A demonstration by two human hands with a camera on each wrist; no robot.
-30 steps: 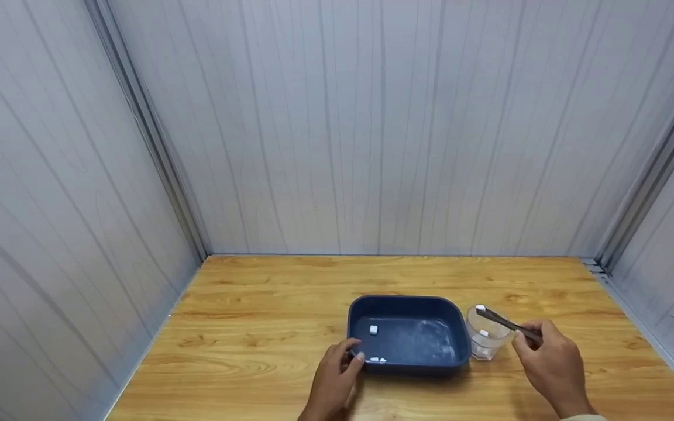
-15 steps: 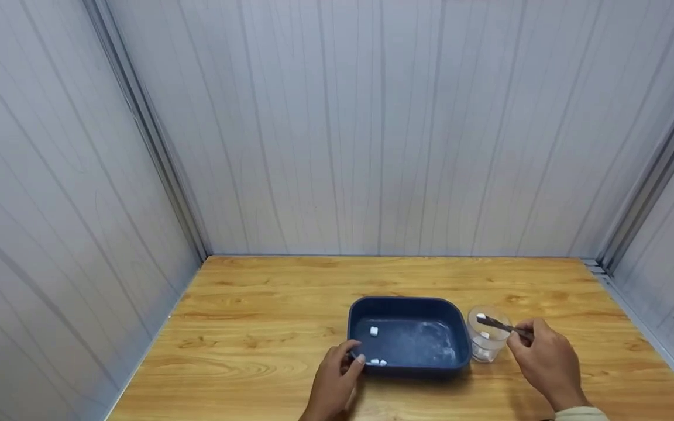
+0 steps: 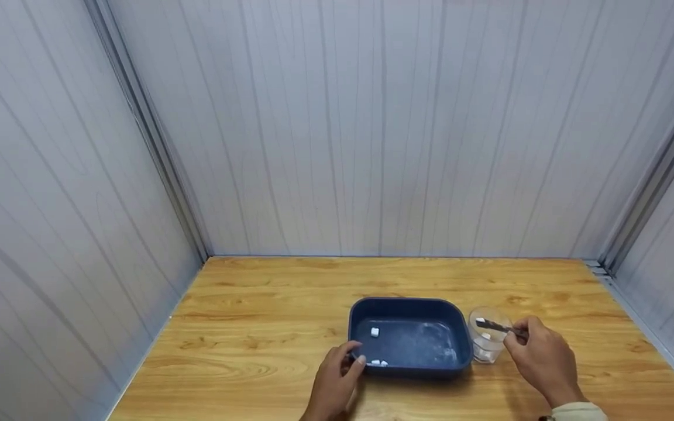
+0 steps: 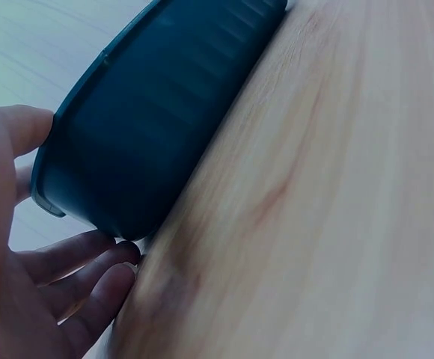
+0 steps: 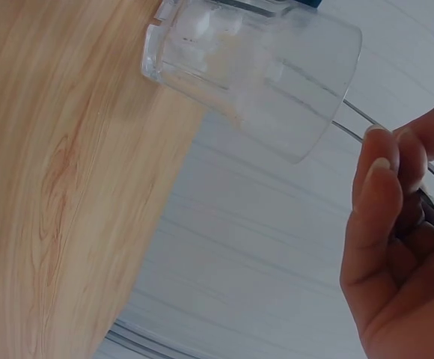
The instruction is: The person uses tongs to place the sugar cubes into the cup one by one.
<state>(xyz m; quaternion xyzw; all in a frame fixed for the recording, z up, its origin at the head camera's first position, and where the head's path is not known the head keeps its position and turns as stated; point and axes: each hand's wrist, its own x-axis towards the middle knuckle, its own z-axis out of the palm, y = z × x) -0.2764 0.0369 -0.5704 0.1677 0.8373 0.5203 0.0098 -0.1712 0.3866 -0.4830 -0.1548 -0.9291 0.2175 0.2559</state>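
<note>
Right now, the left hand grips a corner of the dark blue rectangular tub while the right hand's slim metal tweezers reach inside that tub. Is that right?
Not quite: the tweezers in the right hand reach inside the clear round tumbler, as the right wrist view shows. The left hand does grip a corner of the tub.

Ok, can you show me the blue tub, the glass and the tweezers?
Blue tub [image 3: 404, 345]: head view, on its bare inside bottom.
Glass [image 5: 251, 91]: right wrist view, on its clear side.
Tweezers [image 3: 494, 325]: head view, partway along the bare metal.
</note>
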